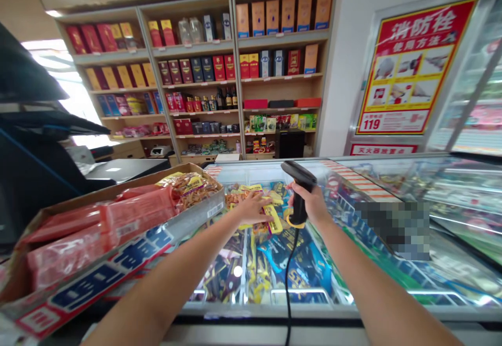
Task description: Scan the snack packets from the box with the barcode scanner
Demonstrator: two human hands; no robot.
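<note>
My right hand (317, 206) is wrapped round the handle of a black barcode scanner (298, 179), which stands upright above the freezer's glass top. A black cable (288, 278) runs from its yellow-trimmed base toward me. Just left of it, my left hand (253, 209) lies over snack packets (274, 219) with yellow labels, its fingers stretched out and spread. Those packets rest on the glass; whether the fingers pinch one cannot be made out. Further left, an open cardboard box (198, 226) holds red packets (137, 212) and more of the brown snack bags (192, 186).
Below the glass, the chest freezer (270, 312) holds colourful frozen packs. A dark monitor (35, 142) stands at the left edge, near a grey counter (127, 168). Shelves (235, 43) of boxed bottles line the back wall. A red fire-hydrant poster (415, 69) hangs at the right.
</note>
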